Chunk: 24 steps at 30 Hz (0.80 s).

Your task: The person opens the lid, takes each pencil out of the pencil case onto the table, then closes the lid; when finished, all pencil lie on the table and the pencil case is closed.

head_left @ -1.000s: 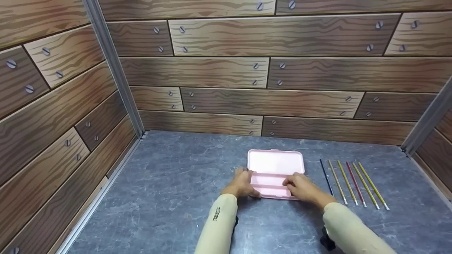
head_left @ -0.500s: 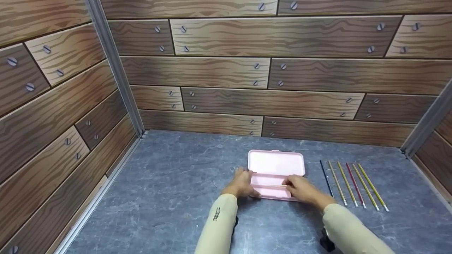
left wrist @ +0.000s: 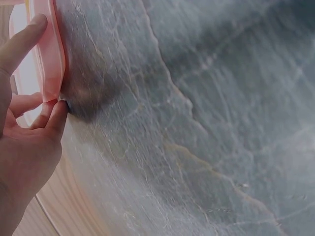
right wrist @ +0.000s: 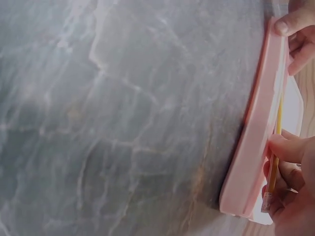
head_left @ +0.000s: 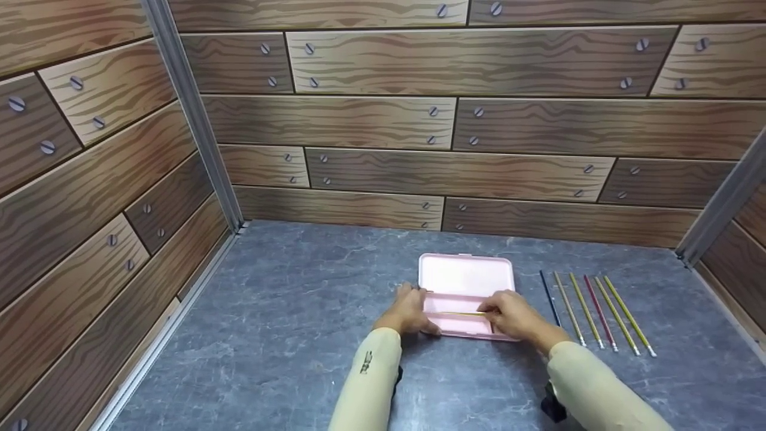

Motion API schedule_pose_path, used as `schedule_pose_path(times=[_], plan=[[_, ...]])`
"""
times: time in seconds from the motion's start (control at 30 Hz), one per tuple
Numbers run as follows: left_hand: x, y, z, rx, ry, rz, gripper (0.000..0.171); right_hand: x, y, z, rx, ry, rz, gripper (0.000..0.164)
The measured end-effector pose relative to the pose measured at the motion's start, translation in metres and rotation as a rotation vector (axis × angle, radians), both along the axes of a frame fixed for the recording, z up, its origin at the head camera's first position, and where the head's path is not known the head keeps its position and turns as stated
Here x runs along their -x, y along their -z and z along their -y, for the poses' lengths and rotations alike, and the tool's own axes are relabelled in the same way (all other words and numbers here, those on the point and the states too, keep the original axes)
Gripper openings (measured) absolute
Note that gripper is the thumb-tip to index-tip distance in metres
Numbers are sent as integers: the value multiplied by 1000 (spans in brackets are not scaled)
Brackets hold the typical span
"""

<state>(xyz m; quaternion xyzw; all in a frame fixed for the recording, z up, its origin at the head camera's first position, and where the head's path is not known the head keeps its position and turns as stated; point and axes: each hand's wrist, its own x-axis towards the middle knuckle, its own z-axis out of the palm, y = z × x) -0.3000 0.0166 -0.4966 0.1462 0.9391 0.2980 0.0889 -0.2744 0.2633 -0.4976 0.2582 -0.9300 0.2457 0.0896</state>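
A pink pencil case (head_left: pixel 467 274) lies with its lid folded back on the table. My left hand (head_left: pixel 408 312) grips its left end, the thumb on the front wall (left wrist: pixel 49 54) and the fingers at the corner. Near the right end of the case, my right hand (head_left: pixel 513 315) pinches a yellow pencil (head_left: pixel 462 313). The pencil runs left across the case's tray; the right wrist view shows its eraser end (right wrist: pixel 267 202) beneath the fingers. Whether the pencil touches the tray floor I cannot tell.
To the right of the case several pencils lie in a row, among them a dark blue one (head_left: pixel 549 297), a red one (head_left: pixel 600 311) and a yellow one (head_left: pixel 628 314). Wood-patterned walls (head_left: pixel 335 170) bound the grey marbled table (head_left: pixel 287 311).
The yellow pencil, not distinguishable a second ago, now shows as a line across the tray from my right hand. That hand has shifted slightly; the left keeps its place on the case.
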Motion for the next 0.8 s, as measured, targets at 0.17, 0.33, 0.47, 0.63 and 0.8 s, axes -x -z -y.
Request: schedule_pose_path(times=[0.17, 0.33, 0.47, 0.63, 0.8], plan=[[-1, 0, -2, 10, 8, -3, 73, -3, -6, -12, 17, -4, 1, 13], [-1, 2, -2, 9, 13, -2, 75, -6, -12, -25, 52, 14, 9, 14], [-1, 1, -2, 4, 20, -7, 76, -6, -16, -34, 110, 82, 35, 15], [1, 2, -1, 15, 46, -26, 76, -8, -23, -48, 213, 151, 78, 14], [1, 0, 1, 31, 55, -28, 78, -10, -29, -68, 311, 218, 124, 18]])
